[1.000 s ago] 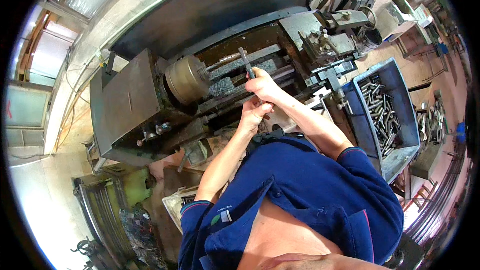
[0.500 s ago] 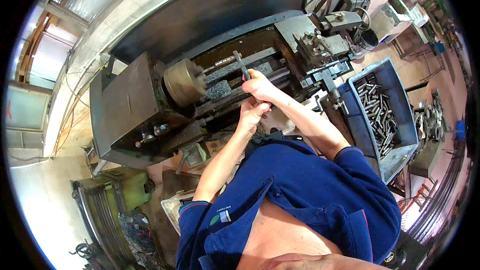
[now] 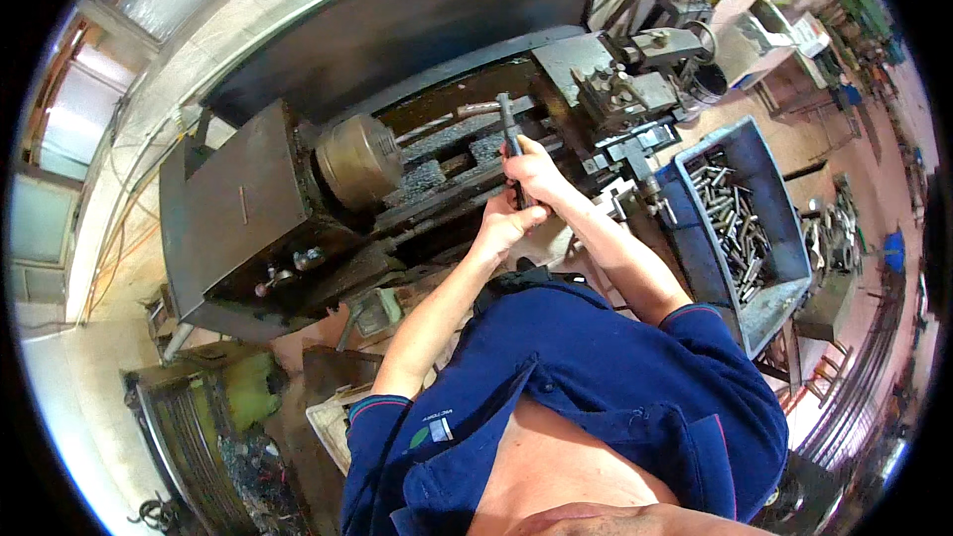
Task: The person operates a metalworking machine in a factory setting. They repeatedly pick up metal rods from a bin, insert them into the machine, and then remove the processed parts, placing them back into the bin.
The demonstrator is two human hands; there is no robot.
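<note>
Both my hands are closed on one dark bar-shaped tool (image 3: 510, 129), which stands upright in the picture over the lathe bed. My right hand (image 3: 534, 171) wraps its middle part. Lower down, nearer my body, my left hand (image 3: 509, 225) grips its near end, with fingers partly hidden. The tool's greyish far end meets or overlaps a slim brownish rod-like piece (image 3: 478, 110); whether they touch I cannot tell. To the left is the lathe's round chuck (image 3: 357, 161).
On the right stands a blue crate (image 3: 784, 290) holding several metal pins. The lathe's tool post and carriage (image 3: 623, 89) lie beyond my right hand. At left is the headstock (image 3: 233, 203) with its levers. A green machine (image 3: 204, 387) sits at lower left.
The tool and both hands have shifted slightly right relative to the lathe, and the tool is more upright. The chuck, blurred before, looks sharper. The whole view has moved a little.
</note>
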